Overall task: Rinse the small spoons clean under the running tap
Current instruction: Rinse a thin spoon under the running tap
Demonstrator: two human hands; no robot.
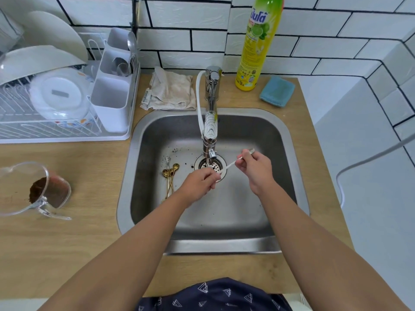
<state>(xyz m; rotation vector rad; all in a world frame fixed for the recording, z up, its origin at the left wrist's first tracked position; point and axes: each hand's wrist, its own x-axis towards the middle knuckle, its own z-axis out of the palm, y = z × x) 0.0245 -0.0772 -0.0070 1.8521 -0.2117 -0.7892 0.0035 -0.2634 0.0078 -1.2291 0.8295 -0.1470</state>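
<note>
One silver spoon is held over the drain at the middle of the frame, slanting from upper right down to lower left. The right hand grasps its handle, fingers curled round it, with the handle's end showing above the knuckles. The left hand pinches the spoon's lower end with curled fingers, just below the tap; the bowl itself is hidden behind those fingers. A thin stream of water falls from the tap's nozzle onto the strainer.

Several gold spoons lie in a bundle on the sink floor, just left of the left hand, their bowls pointing toward the top of the frame. Another small silver spoon lies just above them. Dark specks are scattered over the sink floor around the drain.

Behind the sink, on the wooden tabletop, a crumpled beige cloth lies left of the tap base. A tall yellow-green detergent bottle stands to the right of it against the white tiled wall, and a blue sponge lies further right. At the upper left of the frame a white dish rack holds plates and a cutlery holder with utensils in it. At the left edge, a clear glass jug lies tilted on the tabletop with brown grounds inside.
</note>
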